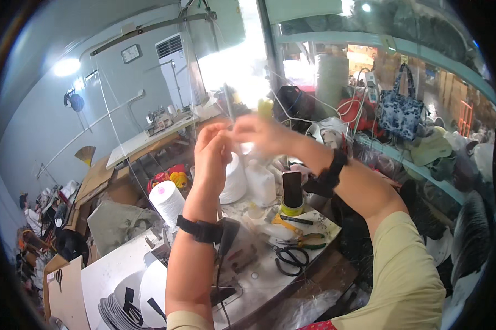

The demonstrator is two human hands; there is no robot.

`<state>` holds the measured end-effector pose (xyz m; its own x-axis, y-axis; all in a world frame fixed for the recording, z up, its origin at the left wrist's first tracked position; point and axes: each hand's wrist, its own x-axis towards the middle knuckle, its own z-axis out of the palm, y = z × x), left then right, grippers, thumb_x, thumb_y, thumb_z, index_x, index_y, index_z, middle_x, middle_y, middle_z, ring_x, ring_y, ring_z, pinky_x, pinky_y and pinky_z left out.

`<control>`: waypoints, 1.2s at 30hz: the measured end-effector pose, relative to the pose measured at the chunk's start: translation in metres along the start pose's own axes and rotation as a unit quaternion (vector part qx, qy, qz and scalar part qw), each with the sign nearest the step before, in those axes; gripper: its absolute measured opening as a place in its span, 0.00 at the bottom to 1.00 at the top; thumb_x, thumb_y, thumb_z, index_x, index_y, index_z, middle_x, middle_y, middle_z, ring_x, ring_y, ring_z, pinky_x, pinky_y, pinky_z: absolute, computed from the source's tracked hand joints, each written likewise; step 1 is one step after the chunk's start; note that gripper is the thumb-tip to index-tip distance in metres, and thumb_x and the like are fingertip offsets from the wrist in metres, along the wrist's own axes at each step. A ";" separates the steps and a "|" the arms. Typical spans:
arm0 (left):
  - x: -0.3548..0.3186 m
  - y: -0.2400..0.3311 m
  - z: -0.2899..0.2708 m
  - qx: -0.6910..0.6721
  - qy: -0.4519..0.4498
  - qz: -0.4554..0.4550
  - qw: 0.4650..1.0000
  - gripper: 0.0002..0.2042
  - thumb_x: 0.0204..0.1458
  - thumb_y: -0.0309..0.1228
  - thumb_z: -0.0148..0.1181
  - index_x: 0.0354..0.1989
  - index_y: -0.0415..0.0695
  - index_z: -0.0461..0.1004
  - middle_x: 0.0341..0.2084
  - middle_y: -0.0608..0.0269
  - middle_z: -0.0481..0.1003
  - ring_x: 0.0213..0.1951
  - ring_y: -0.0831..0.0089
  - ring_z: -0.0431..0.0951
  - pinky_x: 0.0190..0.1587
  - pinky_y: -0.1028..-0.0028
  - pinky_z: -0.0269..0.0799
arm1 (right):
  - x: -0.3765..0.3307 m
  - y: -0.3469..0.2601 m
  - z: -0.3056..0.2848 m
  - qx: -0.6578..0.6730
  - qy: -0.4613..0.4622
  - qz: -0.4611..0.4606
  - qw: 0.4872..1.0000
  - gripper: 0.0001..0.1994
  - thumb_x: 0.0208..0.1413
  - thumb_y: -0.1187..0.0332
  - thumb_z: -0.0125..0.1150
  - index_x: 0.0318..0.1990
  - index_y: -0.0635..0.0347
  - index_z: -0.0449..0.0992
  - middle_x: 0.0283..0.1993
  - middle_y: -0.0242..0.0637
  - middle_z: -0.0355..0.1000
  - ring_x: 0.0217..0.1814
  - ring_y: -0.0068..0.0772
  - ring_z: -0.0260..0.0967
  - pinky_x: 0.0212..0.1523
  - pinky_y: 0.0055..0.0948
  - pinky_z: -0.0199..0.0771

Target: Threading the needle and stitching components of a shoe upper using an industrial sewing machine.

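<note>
Both my hands are raised in front of my face over a sewing table (270,280). My left hand (212,151) has its fingertips pinched together, and my right hand (261,135) meets it from the right, also pinched. A thin thread seems to run between the fingertips, but it is too fine and blurred to be sure. Just behind and below the hands stand white thread cones (237,179). A further white cone (168,201) stands to the left. Each wrist wears a black band.
On the table lie black scissors (292,257), yellow-handled pliers (292,225) and a dark cylinder on a yellow tape roll (292,192). Stacked hats (121,308) sit at lower left. Shelves with bags (402,110) fill the right. A person (31,214) sits far left.
</note>
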<state>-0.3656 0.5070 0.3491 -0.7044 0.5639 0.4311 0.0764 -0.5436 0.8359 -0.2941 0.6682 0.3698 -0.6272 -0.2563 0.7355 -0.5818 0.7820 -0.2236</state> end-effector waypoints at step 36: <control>0.001 0.005 -0.001 0.082 0.039 0.028 0.995 0.34 0.51 0.22 0.67 0.65 0.36 0.57 0.25 0.69 0.74 0.21 0.86 0.64 0.22 0.84 0.58 | 0.003 -0.014 -0.007 -0.098 0.135 -0.117 0.979 0.03 0.49 0.74 0.64 0.30 0.61 0.76 0.46 0.36 0.77 0.34 0.30 0.74 0.33 0.25 0.72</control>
<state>-0.3665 0.5048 0.3535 -0.7483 0.4817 0.4561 0.2274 -0.4597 0.8585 -0.2837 0.6605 0.3797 -0.3133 -0.3029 0.9001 -0.5662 0.8205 0.0791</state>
